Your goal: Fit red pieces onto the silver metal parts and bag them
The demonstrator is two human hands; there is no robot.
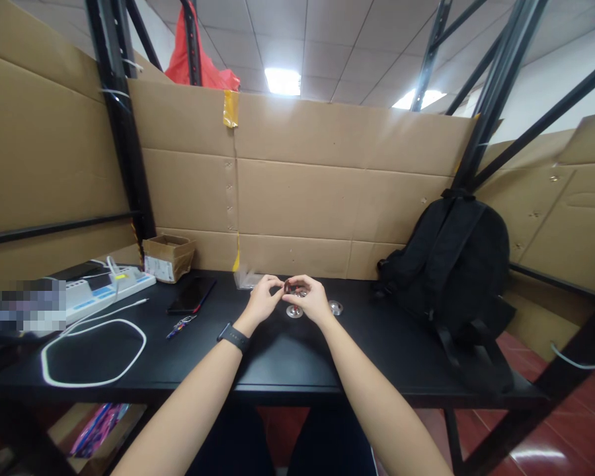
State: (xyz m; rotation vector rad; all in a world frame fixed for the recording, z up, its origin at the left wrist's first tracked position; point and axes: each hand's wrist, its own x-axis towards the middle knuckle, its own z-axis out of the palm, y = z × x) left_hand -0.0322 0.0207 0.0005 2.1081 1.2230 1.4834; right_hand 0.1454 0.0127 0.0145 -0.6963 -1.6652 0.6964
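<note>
My left hand (pixel 264 299), with a dark watch (pixel 233 337) on its wrist, is closed, thumb and fingertips pinched together. My right hand (pixel 316 301) faces it, fingers curled round a small reddish-brown and shiny part (pixel 289 287). The fingertips of both hands meet at this part; its exact kind is too small to tell. Just below it, a round silvery disc-like piece (pixel 294 311) shows at the black tabletop, partly covered by my right hand. Another such shiny round piece (pixel 336 308) lies to the right of that hand. Clear plastic (pixel 248 279) lies behind my left hand.
To the left are a phone-like dark slab (pixel 192 295), a keyring (pixel 181 326), an open cardboard box (pixel 169 258), a white power strip (pixel 109 291) and a looped white cable (pixel 93 383). A black backpack (pixel 456 264) stands right. Cardboard panels (pixel 297 192) wall the back.
</note>
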